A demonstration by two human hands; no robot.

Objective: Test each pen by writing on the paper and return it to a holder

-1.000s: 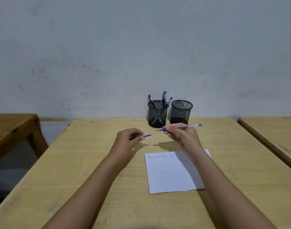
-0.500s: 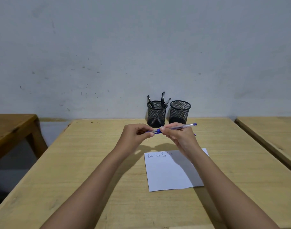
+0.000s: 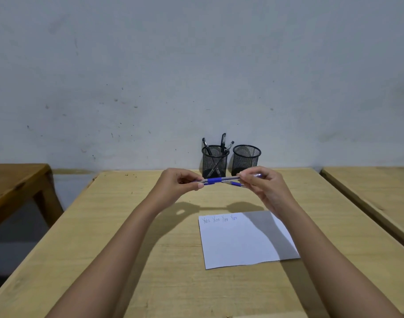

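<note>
A blue pen (image 3: 216, 180) hangs level above the table, in front of the two holders. My left hand (image 3: 175, 187) pinches its left end and my right hand (image 3: 267, 189) pinches its right end. A second short blue piece (image 3: 234, 184) slants just under the pen toward my right fingers; I cannot tell what it is. The white paper (image 3: 242, 244) lies below my right wrist with a row of blue written words along its top edge. The left mesh holder (image 3: 214, 164) has three dark pens (image 3: 223, 141) in it. The right mesh holder (image 3: 245, 159) shows no pens.
The wooden table (image 3: 127, 226) ends at a grey wall just behind the holders. A darker wooden table (image 3: 12, 180) stands to the left across a gap. Another light table (image 3: 368, 191) stands close on the right.
My hands were apart, the left pinching a small blue piece and the right holding the pen. They came together, and now both pinch the pen at its ends.
</note>
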